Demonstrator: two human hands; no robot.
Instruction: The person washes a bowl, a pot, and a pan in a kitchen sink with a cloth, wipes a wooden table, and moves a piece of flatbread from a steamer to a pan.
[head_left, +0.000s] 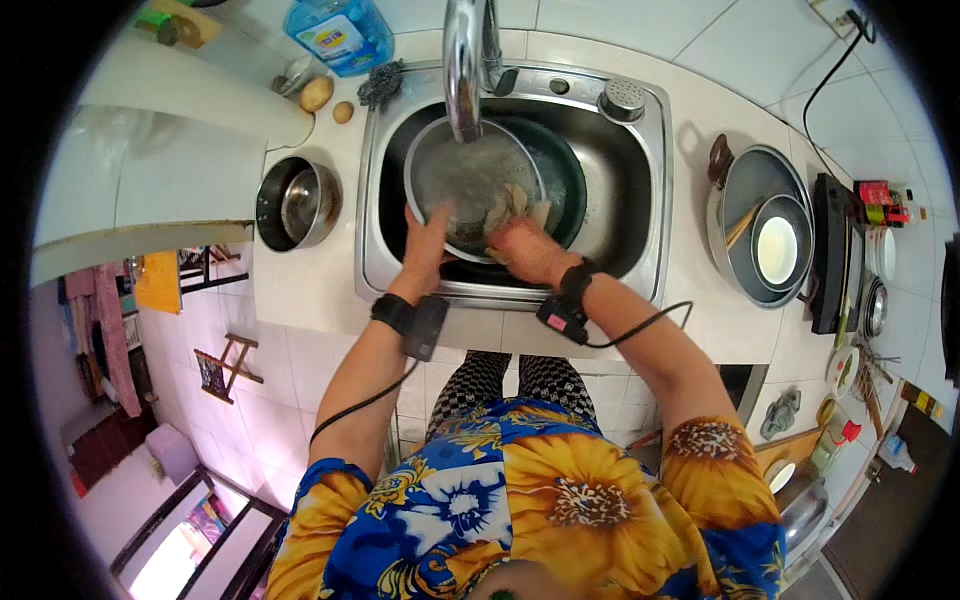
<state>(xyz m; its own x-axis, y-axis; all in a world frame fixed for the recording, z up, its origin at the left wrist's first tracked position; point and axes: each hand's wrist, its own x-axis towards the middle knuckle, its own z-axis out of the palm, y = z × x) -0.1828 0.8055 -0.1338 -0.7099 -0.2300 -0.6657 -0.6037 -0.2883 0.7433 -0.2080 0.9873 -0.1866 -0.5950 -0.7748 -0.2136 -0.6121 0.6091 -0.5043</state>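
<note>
A round metal pot or basin (465, 176) with cloudy water sits in the steel sink (619, 195), below the chrome faucet (463, 90). My left hand (426, 244) grips its near left rim. In my right hand (525, 244) is a wet, pale cloth (514, 206), pressed at the vessel's near right side; the fingers are blurred. A dark green basin (566, 187) lies under and to the right of the metal vessel. A strainer basket (622, 100) rests at the sink's back right corner.
Left of the sink stands a steel pot (298, 202). Behind are a blue detergent bottle (337, 37), a dark scouring pad (382, 84) and a potato (316, 94). To the right, a large pan (765, 169) holds a smaller pot and a white bowl (777, 250), beside a black stove (834, 255).
</note>
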